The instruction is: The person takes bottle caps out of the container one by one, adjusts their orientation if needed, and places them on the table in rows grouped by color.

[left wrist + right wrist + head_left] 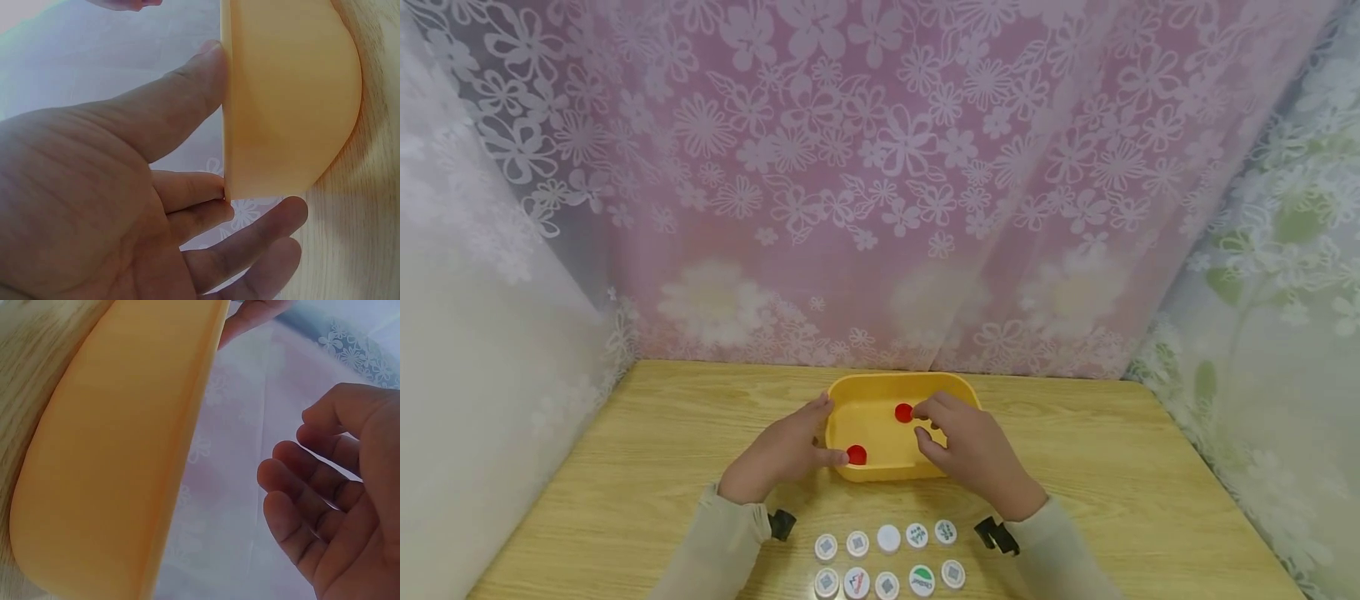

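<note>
A yellow plastic tray [880, 473] with rounded corners stands on the table, a red bottle cap [856, 454] in its near left corner and another red cap [903, 412] farther back. My left hand [786, 450] spans the tray's left end, thumb along the near rim and fingers at the left side. In the left wrist view its thumb tip and two fingertips touch the rim, the fingers fairly straight. Over the tray's right part is my right hand [966, 437], loosely curved with a gap between thumb and fingers; the right wrist view [337, 494] shows nothing in the hand.
In front of the tray, two rows of white bottle caps [888, 538] lie on the wooden table [1112, 483], several with printed marks. A pink flowered curtain [880, 208] hangs behind the table's far edge, with pale curtains on both sides.
</note>
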Motion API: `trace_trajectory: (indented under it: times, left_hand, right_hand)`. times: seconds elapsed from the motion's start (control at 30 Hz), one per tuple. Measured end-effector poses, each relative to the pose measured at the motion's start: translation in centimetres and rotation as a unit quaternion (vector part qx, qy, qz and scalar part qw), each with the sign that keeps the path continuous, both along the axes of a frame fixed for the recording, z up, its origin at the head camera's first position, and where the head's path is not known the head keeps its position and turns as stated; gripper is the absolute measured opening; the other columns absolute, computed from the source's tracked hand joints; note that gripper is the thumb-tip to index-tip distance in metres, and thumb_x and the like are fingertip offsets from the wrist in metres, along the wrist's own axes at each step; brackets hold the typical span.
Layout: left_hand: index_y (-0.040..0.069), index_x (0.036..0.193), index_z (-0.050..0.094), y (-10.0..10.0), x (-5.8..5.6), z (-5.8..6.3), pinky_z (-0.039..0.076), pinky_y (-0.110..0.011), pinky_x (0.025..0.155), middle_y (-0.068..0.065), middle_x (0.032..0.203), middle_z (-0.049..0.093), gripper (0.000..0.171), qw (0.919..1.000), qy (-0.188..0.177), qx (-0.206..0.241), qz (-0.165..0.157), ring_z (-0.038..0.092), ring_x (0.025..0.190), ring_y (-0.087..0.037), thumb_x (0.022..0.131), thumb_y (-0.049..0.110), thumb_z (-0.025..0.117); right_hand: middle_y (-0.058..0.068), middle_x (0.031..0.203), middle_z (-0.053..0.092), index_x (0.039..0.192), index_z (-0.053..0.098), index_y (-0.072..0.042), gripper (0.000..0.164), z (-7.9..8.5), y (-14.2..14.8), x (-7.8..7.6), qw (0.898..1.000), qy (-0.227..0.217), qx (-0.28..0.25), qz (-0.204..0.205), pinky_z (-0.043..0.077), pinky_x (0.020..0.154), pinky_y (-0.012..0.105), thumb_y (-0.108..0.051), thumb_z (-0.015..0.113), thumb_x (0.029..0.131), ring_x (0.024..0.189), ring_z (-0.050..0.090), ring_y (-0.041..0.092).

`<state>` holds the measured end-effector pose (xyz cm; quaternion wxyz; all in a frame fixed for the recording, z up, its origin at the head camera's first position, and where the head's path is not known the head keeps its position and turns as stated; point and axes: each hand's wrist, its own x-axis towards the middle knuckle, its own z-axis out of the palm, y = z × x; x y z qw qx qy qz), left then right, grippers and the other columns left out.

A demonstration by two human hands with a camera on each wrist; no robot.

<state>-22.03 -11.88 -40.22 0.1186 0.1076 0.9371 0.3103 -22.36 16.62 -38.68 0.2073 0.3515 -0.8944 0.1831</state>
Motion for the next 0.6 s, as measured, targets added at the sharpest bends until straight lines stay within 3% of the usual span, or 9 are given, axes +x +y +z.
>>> trace_trajectory:
  times: [0.6]
  left_hand:
    - [0.007, 0.161, 0.036, 0.18, 0.43, 0.65, 0.032, -0.055, 0.119, -0.008, 0.17, 0.026, 0.092, 1.0, -0.001, 0.0, 0.001, 0.032, 0.153, -0.034, 0.088, 0.038, 0.083]
  right_hand:
    - [-0.008, 0.099, 0.069, 0.106, 0.071, -0.018, 0.019, -0.12, -0.36, 0.28, 1.0, -0.017, 0.011, -0.008, 0.055, 0.067, 0.022, -0.015, 0.08, 0.089, 0.077, 0.062, 0.006]
